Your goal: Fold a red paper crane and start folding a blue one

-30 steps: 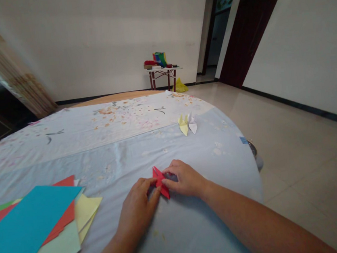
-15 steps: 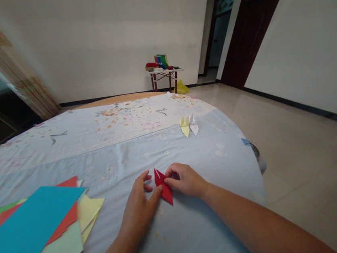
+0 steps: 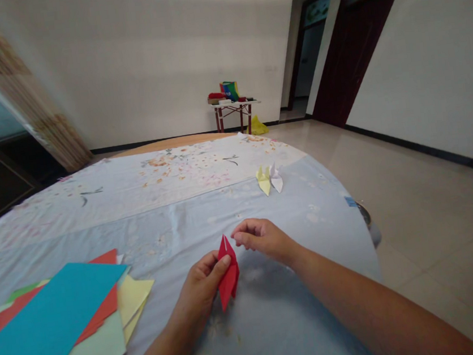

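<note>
From the head view, I see the left hand [image 3: 201,278] pinching the red paper [image 3: 230,275] over the table's [image 3: 287,320] near middle. Just right of it, the right hand [image 3: 264,238] hangs loosely open, fingers curled. Sheets [image 3: 60,323] lie left; a yellow figure [image 3: 264,184] and white figure [image 3: 277,182] sit farther off, right.

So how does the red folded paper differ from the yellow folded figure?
The red folded paper is in the left hand; the yellow folded figure rests on the tablecloth. The red one's top shows a pale line; the yellow one's top spreads into two points. Both are pointed.
</note>
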A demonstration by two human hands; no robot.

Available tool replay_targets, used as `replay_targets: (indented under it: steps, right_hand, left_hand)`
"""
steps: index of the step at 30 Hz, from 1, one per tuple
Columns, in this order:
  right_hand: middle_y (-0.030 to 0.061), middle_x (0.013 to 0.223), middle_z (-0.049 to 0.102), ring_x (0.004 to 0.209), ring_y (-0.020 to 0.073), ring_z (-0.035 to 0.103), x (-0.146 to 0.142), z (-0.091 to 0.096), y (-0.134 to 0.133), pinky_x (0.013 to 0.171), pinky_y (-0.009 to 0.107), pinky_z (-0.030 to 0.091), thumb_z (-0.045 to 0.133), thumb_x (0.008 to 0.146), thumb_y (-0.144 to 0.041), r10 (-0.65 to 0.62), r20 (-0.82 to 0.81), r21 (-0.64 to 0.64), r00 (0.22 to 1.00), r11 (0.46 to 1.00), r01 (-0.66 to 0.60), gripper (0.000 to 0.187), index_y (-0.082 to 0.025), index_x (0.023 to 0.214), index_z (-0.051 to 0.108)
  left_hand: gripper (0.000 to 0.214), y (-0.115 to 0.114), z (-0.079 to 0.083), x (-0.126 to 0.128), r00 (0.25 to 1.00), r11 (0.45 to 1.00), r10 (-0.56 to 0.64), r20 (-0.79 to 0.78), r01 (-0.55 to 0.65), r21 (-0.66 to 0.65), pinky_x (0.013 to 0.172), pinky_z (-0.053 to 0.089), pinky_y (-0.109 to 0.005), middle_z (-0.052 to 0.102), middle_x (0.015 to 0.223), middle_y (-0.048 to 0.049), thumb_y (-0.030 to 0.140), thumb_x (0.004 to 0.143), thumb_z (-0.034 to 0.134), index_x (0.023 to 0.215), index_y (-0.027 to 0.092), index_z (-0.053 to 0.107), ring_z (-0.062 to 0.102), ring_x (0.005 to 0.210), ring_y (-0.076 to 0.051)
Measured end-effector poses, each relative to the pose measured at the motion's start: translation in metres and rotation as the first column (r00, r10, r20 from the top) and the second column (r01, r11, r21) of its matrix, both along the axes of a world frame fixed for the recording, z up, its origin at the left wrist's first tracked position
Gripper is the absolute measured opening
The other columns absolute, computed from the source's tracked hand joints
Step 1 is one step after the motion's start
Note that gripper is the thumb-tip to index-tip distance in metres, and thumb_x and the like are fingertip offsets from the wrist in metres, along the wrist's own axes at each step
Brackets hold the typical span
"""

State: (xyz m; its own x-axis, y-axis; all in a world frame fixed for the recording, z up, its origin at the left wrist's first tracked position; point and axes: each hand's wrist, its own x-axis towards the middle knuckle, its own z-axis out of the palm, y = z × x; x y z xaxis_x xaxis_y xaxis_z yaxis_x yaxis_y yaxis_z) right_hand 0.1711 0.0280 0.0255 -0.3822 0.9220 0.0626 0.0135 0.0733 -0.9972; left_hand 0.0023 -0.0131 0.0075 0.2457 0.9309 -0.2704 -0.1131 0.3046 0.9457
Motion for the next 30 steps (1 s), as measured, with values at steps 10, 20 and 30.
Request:
replay_targets:
  steps: [10,20,30]
  right_hand:
    - [-0.0024,0.066,0.057,0.058,0.0075,0.047,-0.007,-0.007,0.005,0.059,0.021,0.036,0.068,0.069,-0.037,0.113,-0.078,-0.062,0.991,0.991,-0.118,0.025,-0.014,0.077,0.059]
    - [-0.0031,0.059,0.054,0.052,0.0057,0.042,-0.001,-0.011,0.005,0.051,0.020,0.032,0.065,0.073,-0.037,0.194,-0.190,-0.110,0.962,0.970,-0.217,0.025,-0.013,0.078,0.065]
    - [-0.0028,0.061,0.055,0.055,0.0062,0.043,-0.002,-0.014,0.001,0.052,0.020,0.033,0.068,0.070,-0.034,0.140,-0.179,-0.122,0.974,0.979,-0.163,0.022,-0.013,0.079,0.065]
  left_hand:
    - [0.033,-0.001,0.000,0.000,0.998,0.999,0.008,-0.056,-0.005,0.047,0.045,0.035,-0.018,0.058,0.057,0.0030,0.046,0.069,0.065,0.077,0.015,0.059,0.047,0.046,-0.007]
    - [0.032,0.001,-0.002,-0.002,0.997,0.997,-0.075,-0.028,0.075,0.018,0.042,0.035,-0.018,0.056,0.054,0.0039,0.047,0.073,0.062,0.081,0.016,0.058,0.046,0.043,-0.007]
    - [0.027,-0.003,0.003,0.005,0.998,1.000,0.022,0.059,-0.023,0.003,0.047,0.033,-0.015,0.055,0.057,0.0056,0.038,0.067,0.071,0.078,0.017,0.059,0.044,0.046,-0.004]
